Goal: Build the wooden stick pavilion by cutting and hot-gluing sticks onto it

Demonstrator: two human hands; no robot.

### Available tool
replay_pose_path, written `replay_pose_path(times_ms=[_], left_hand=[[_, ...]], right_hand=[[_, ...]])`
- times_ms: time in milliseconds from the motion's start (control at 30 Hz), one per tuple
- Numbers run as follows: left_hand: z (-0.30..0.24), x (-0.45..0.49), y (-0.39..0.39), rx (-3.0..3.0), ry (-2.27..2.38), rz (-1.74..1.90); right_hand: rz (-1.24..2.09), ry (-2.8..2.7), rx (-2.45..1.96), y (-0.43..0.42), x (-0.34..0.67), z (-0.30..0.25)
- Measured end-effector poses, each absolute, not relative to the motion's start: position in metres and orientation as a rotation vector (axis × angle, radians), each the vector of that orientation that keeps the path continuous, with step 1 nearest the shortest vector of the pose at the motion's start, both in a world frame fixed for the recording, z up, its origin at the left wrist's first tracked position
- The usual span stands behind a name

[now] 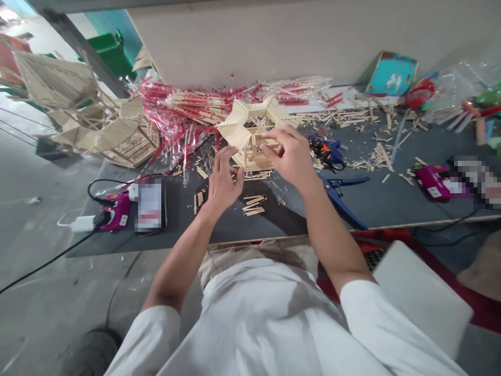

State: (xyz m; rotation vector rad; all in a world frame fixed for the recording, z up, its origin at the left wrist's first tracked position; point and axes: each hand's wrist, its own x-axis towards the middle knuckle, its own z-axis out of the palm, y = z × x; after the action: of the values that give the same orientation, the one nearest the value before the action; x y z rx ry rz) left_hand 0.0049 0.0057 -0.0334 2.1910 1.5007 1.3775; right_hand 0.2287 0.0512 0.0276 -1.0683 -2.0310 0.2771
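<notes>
A small model house of pale wooden sticks (256, 107), with a flared roof and an open frame below, stands on the dark table in front of me. My left hand (225, 180) is at its near left side, thumb and fingers apart, fingertips at the roof edge and a post. From the right, my right hand (289, 156) reaches to the front of the frame. Its thumb and forefinger come together in a pinch there; whatever lies between them is too small to make out. Short cut sticks (253, 205) lie on the table between my forearms.
Blue-handled cutters (344, 201) and a blue glue gun (331, 149) lie to the right. Red-and-clear wrapped sticks (176, 112) heap behind. A larger stick model (113, 130) stands left, near a phone (151, 206) and a purple power strip (117, 211). Stick scraps (381, 156) litter the right.
</notes>
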Motion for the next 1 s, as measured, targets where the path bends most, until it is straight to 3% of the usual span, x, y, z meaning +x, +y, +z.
replay_pose_path(times_ms=[167, 467, 1000], left_hand=[[-0.033, 0.004, 0.006, 2.198, 1.482, 1.382], [-0.03, 0.002, 0.006, 2.208, 1.501, 1.363], [-0.03, -0.001, 0.008, 2.211, 1.508, 1.37]], right_hand=[[0.225, -2.189, -1.141, 0.088, 0.232, 0.057], [0.263, -2.283, -1.288, 0.151, 0.215, 0.063], [0.22, -2.136, -1.207, 0.152, 0.22, 0.059]])
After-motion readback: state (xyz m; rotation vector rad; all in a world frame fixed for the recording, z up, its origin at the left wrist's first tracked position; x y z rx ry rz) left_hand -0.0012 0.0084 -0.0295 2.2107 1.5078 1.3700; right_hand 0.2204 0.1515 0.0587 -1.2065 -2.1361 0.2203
